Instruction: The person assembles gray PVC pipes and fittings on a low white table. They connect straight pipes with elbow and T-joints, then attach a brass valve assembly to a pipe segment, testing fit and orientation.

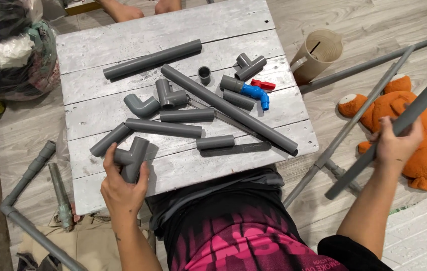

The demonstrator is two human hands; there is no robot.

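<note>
Head view. The left hand (122,190) is closed around a grey plastic T-shaped pipe fitting (132,157), which rests on the near edge of the whitewashed wooden plank table (173,173), at about 7 o'clock from the table's centre. The right hand (396,143) is clamped around a long grey plastic pipe (414,110), held off the table at 3 o'clock, slanting from 2 o'clock down toward 5 o'clock over the floor. The two hands are well apart.

On the table: a short grey pipe piece (110,139) lies just beside the T-fitting at its 11 o'clock. A grey elbow fitting (141,106) and a second grey T-fitting (169,95) lie near the centre. A long grey pipe section (228,109) runs diagonally from centre toward 4 o'clock. A blue plastic tap with a red handle (256,92) lies at 2 o'clock.

Off the table: a beige plastic measuring jug (318,54) stands at 2 o'clock; an orange plush toy (406,125) lies on the floor at 3 o'clock, behind the held pipe. Another person's hands (138,9) show at 12 o'clock.
</note>
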